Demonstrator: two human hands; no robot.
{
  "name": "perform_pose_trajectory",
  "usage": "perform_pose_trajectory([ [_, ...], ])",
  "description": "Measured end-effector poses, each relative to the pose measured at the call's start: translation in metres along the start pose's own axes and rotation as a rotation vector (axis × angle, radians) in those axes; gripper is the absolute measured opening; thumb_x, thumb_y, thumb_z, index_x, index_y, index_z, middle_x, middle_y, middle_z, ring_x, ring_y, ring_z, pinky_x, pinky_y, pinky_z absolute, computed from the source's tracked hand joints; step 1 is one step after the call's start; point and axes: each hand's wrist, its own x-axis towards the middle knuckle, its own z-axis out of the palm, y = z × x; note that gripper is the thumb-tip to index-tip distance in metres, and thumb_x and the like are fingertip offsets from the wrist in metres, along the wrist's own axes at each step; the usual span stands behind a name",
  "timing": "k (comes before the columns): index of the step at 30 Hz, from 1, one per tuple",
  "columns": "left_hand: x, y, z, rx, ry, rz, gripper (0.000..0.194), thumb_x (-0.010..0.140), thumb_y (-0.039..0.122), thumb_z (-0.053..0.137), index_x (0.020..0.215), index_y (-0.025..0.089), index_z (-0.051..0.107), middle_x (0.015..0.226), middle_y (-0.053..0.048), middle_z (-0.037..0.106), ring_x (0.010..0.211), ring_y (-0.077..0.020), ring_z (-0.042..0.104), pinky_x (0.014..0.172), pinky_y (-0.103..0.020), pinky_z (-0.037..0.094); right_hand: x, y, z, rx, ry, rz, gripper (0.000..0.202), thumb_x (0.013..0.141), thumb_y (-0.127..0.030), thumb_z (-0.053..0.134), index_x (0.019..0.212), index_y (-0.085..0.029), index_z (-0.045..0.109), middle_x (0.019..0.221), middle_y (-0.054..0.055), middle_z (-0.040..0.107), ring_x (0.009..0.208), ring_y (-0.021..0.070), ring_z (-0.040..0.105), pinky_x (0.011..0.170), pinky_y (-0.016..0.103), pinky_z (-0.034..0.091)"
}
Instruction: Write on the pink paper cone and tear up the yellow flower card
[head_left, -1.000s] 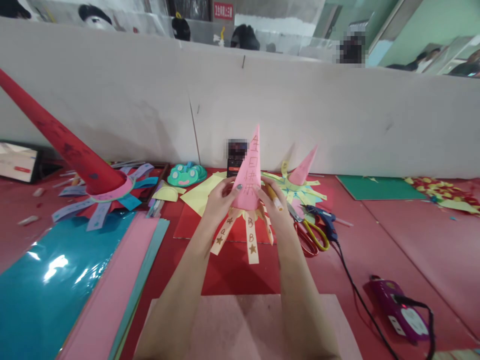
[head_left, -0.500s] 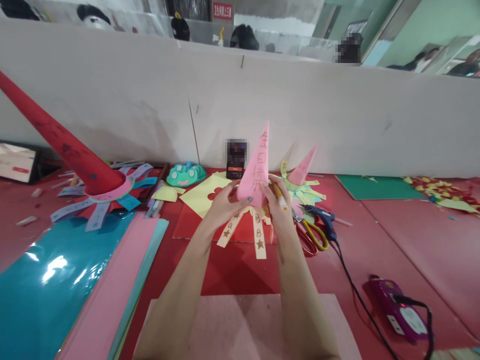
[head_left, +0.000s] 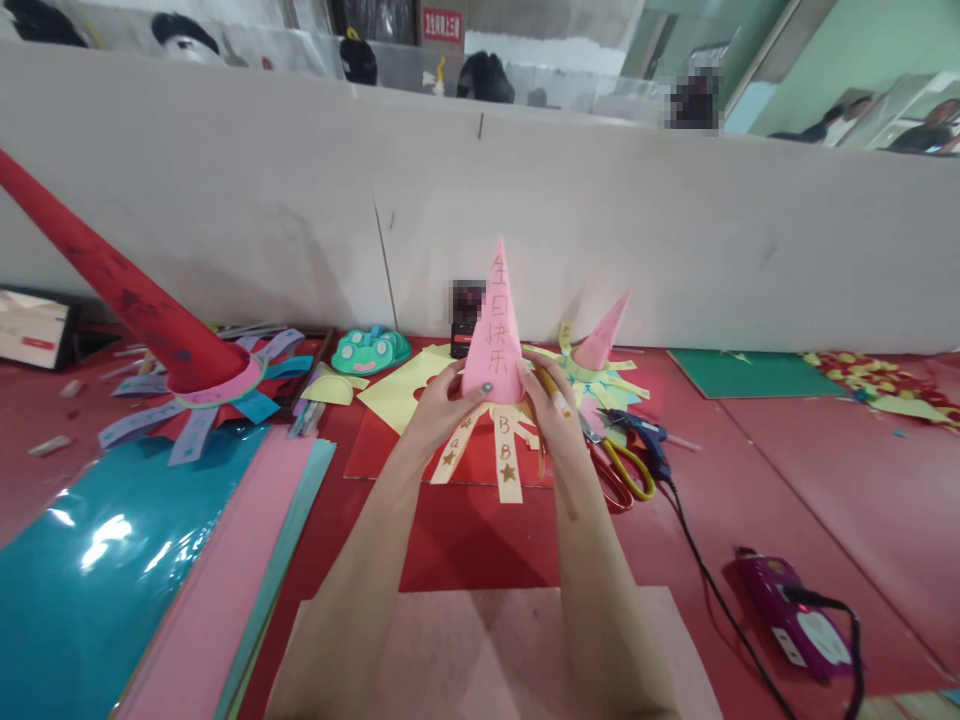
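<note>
"What do we have at the far left?"

"We have a red cone (head_left: 120, 285) leaning left, with purple and blue strips (head_left: 191, 436) around its base. Below it lies a blue sheet (head_left: 135, 590), beside pink sheets (head_left: 214, 580)."

"And next?"

"A frog (head_left: 370, 352) near the wall (head_left: 300, 160), then our left hand (head_left: 439, 405), fingers curled on the pink cone (head_left: 491, 345), thumb across its front."

"Where do we hold that cone?"

"Upright between both hands, above red paper (head_left: 382, 440), pale strips (head_left: 506, 440) splaying down from it. We cannot tell whether they touch the table (head_left: 720, 480)."

"And our right hand (head_left: 553, 405)?"

"It grips the cone's other side, a pen (head_left: 550, 385) tucked against it."

"Past that?"

"We see a small cone (head_left: 602, 335) leaning right, scissors (head_left: 632, 472) beside a glue gun (head_left: 643, 440), then a green sheet (head_left: 757, 375) by the wall and a purple box (head_left: 795, 620) nearer us."
</note>
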Motion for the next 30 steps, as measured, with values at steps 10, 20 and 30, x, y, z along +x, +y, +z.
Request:
perform_pose_trajectory([
  [10,0.0,-0.005,-0.003,0.082,0.013,0.032,0.052,0.074,0.034,0.064,0.12,0.015,0.051,0.124,-0.012,0.057,0.112,-0.0249,0.055,0.095,-0.039,0.044,-0.001,0.008,0.005,0.11,-0.057,-0.032,0.031,0.079,-0.04,0.058,0.104,-0.023,0.054,0.1,0.006,0.063,0.091,0.0178,0.061,0.079,0.035,0.051],
  [20,0.003,-0.008,-0.009,0.121,0.168,0.024,0.056,0.074,0.034,0.063,0.125,0.018,0.048,0.123,-0.011,0.056,0.115,-0.0225,0.052,0.098,-0.038,0.042,-0.001,0.003,0.007,-0.006,0.128,-0.147,0.028,0.08,-0.038,0.056,0.104,-0.024,0.05,0.103,0.006,0.061,0.092,0.018,0.061,0.076,0.033,0.051],
  [30,0.002,-0.009,-0.002,0.178,0.075,0.094,0.066,0.071,0.03,0.065,0.131,0.021,0.038,0.123,-0.01,0.056,0.115,-0.0231,0.052,0.097,-0.038,0.04,-0.011,-0.006,0.028,-0.153,0.048,-0.204,0.023,0.081,-0.034,0.055,0.102,-0.024,0.056,0.101,0.006,0.064,0.093,0.0188,0.061,0.084,0.037,0.047],
])
